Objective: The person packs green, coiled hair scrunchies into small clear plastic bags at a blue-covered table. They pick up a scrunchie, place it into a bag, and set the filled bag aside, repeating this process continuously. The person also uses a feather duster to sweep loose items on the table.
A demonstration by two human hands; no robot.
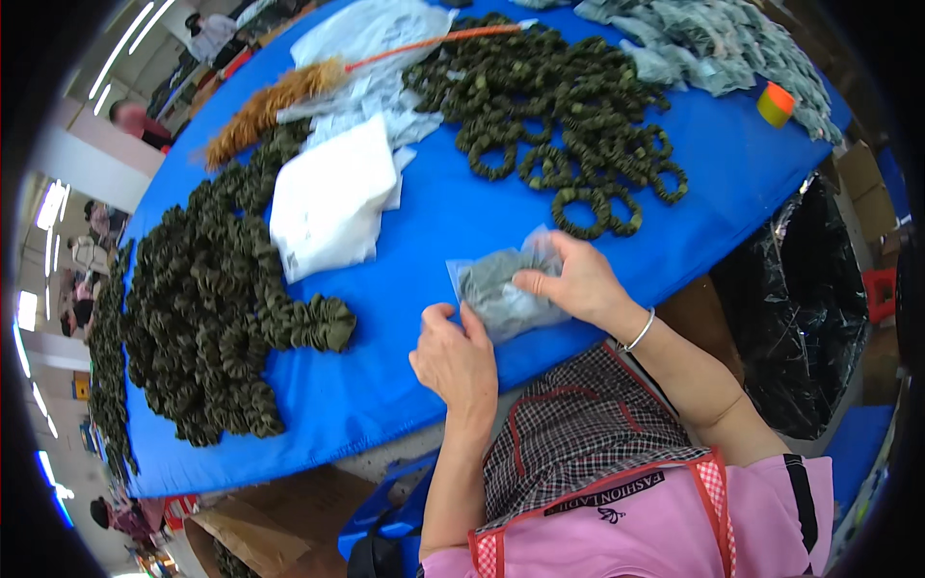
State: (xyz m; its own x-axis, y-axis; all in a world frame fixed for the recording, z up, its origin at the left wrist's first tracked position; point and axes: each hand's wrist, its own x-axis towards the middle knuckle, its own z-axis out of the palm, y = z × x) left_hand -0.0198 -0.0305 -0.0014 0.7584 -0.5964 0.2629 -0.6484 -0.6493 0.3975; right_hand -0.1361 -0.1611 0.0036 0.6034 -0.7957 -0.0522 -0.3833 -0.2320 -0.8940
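Both of my hands are on a clear plastic bag (503,301) with grey-green fabric bunched inside, held just over the near edge of the blue table. My right hand (584,283) grips its right side, the thumb lying across the top. At the bag's left end, my left hand (453,358) has curled fingers, with thumb and forefinger pinching the edge. Beyond the bag lie loose dark green scrunchies (578,212), several of them spread as open rings. A stack of white plastic bags (332,197) rests to the left of these.
A big heap of bunched dark green scrunchies (212,308) covers the table's left. A feather duster (279,101) with an orange handle lies at the back. Filled bags (718,43) pile up far right beside an orange-and-yellow tape roll (775,104). Below are a black plastic bag (800,318) and a cardboard box (279,520).
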